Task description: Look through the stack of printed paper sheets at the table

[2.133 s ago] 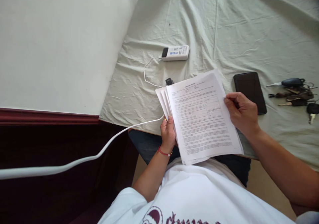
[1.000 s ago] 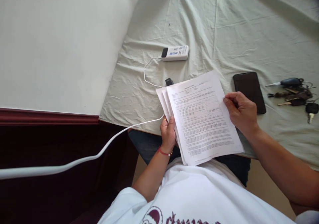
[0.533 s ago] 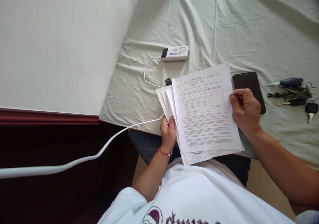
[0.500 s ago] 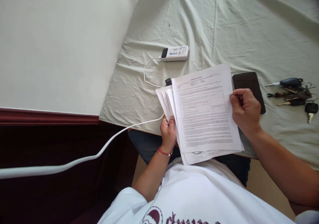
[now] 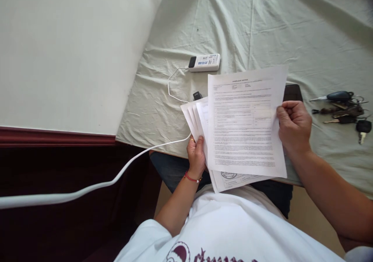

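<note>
Since approx 2 s ago the top sheet (image 5: 246,122) has slid up and to the right, off the fanned stack (image 5: 201,116); it now covers most of the black phone (image 5: 293,92), and a stamped page (image 5: 230,178) shows below its near edge. Head cam barely shifts.

Right hand (image 5: 294,126) has its fingers (image 5: 287,105) curled and pinched on the sheet's right edge, thumb side on top. Left hand (image 5: 196,157), red thread at the wrist, grips the stack's near left corner, fingers closed on it; the stack sits at the near edge of the counter (image 5: 233,28), partly over the person's lap. Top sheet hangs above the stack, overlapping it, near edge not yet clear.

Rest of the counter, under a creased pale green cloth: white power bank (image 5: 204,62) on the far side w/ a thin white cable (image 5: 171,87) looping toward a small black plug (image 5: 197,95); bunch of keys (image 5: 345,108) at the right, well apart from the papers. A thicker white cord (image 5: 96,186) runs off to the left below the counter edge.

To do this well, imo: keep the left-hand grip firm so the lower pages stay fanned and don't drag along; hold the right-hand pinch light and lift the sheet flat, no crease at the edge; check only one page is between the fingers.
</note>
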The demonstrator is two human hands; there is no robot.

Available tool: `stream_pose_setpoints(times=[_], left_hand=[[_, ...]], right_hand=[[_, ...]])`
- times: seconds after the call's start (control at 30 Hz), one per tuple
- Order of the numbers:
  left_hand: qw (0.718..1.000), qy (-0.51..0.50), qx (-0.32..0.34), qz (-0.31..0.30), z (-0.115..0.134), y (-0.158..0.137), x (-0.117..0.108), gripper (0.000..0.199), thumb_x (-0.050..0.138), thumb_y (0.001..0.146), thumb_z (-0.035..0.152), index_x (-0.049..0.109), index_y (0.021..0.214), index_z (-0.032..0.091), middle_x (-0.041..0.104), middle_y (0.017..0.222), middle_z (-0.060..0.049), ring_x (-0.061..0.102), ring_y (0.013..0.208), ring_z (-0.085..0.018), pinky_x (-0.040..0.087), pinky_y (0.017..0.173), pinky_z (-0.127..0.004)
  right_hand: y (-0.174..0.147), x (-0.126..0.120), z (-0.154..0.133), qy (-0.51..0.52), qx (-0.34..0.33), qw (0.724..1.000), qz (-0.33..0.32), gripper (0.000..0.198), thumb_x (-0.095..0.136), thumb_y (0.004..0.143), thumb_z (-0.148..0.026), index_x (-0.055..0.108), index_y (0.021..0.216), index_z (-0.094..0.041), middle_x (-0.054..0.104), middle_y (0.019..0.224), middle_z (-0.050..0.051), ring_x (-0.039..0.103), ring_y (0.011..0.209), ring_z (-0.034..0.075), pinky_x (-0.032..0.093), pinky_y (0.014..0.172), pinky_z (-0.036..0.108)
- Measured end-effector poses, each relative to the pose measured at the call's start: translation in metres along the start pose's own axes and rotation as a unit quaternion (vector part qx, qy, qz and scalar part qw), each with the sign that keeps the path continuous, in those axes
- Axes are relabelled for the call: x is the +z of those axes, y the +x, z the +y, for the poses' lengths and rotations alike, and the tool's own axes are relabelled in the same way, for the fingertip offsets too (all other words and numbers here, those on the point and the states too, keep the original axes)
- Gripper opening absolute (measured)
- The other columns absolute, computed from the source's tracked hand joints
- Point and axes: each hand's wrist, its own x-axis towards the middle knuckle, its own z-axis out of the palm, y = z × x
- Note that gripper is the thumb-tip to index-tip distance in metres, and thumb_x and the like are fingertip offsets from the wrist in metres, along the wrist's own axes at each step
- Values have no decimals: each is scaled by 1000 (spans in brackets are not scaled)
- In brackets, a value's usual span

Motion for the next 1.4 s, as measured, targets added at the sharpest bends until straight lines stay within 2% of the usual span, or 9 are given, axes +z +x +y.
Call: stream_pose_setpoints(times=[0.33, 0.5, 0.63, 0.8, 1.0, 1.4], left_hand=[[1000, 0, 7, 6, -2, 1, -1, 36, 74, 88, 46, 71, 114, 21, 77, 115, -6, 71, 108, -21, 55, 97, -32], [1000, 10, 23, -15, -4, 2, -1, 44, 70, 91, 53, 69, 121, 20, 74, 125, -9, 70, 116, -24, 53, 103, -34], [998, 29, 33, -44, -5, 2, -3, 46, 73, 91, 47, 65, 128, 21, 73, 127, -10, 70, 116, -24, 54, 102, -35], [998, 39, 19, -43, -3, 2, -3, 49, 81, 85, 39, 64, 128, 21, 75, 123, -9, 72, 110, -22, 57, 98, -33], [997, 64, 17, -32, -2, 2, -1, 43, 82, 84, 39, 68, 120, 19, 77, 118, -9, 73, 106, -22, 58, 96, -34], [997, 61, 36, -40, -3, 2, -3, 38, 78, 88, 38, 71, 120, 19, 77, 120, -8, 72, 111, -22, 55, 100, -34]], right_hand=[[-1, 0, 0, -1, -28, 1000, 8, 12, 68, 88, -25, 61, 92, -17, 52, 71, -4, 42, 59, 8, 30, 53, 22], [-2, 1, -2, -20, -30, 999, 4, 11, 67, 88, -25, 62, 93, -17, 53, 71, -4, 43, 59, 8, 31, 53, 22], [-3, 1, -3, -33, -25, 999, 0, 11, 67, 88, -25, 62, 93, -17, 53, 71, -4, 44, 60, 8, 31, 54, 22], [-3, 0, -3, -36, -25, 999, -2, 11, 66, 89, -26, 61, 93, -17, 53, 72, -4, 45, 60, 8, 31, 54, 23], [-4, 1, -2, -34, -24, 999, -3, 12, 66, 89, -27, 61, 93, -17, 54, 72, -4, 46, 61, 9, 33, 54, 23], [-3, 0, -2, -53, -36, 998, 9, 11, 65, 90, -28, 61, 94, -18, 51, 71, -4, 44, 60, 9, 31, 54, 24]])
